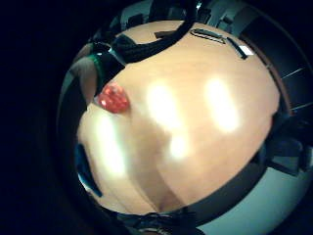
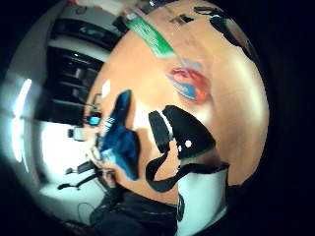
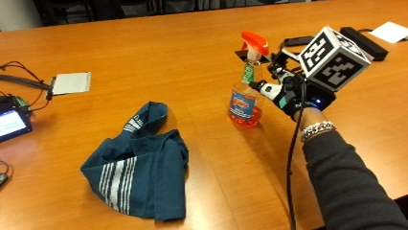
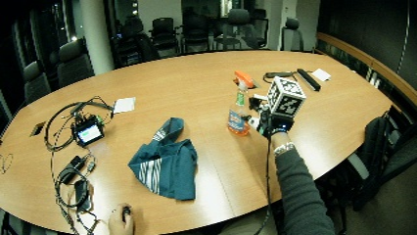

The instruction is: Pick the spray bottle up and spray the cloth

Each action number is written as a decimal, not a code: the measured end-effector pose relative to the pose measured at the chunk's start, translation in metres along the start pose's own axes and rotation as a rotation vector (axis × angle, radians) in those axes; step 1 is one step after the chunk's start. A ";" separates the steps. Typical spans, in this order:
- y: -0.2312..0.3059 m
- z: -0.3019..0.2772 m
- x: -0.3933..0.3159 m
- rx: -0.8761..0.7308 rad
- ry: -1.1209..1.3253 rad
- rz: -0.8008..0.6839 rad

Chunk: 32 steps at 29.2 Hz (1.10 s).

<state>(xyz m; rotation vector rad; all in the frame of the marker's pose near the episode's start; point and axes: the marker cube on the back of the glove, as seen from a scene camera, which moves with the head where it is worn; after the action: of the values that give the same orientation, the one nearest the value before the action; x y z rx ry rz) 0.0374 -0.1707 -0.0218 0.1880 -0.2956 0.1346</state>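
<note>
Spray bottle [image 3: 247,94] stands upright on the wooden table [image 3: 159,57], long axis vertical, orange trigger head uppermost, clear plastic body holding orange liquid behind a blue label. My gloved right hand [image 3: 290,93] sits at its 3 o'clock, just beside the neck; whether my fingers wrap the bottle or merely approach it I cannot tell. Cloth [image 3: 141,165], soft teal fabric with white stripes, lies crumpled at the bottle's 8 o'clock, well apart. I judge the coming move turns on closing around the narrow neck, then aiming the nozzle toward the cloth.
</note>
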 end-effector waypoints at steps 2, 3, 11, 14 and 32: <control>-0.009 -0.003 -0.001 0.000 -0.156 0.017; -0.013 -0.004 -0.002 0.001 -0.217 0.028; -0.034 -0.002 -0.002 -0.005 -0.492 0.067; -0.036 -0.002 -0.004 0.007 -0.594 0.072; -0.034 0.041 -0.012 0.164 -0.784 0.067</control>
<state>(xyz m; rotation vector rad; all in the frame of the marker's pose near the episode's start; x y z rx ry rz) 0.0197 -0.2139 0.0072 0.3913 -1.0744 0.1468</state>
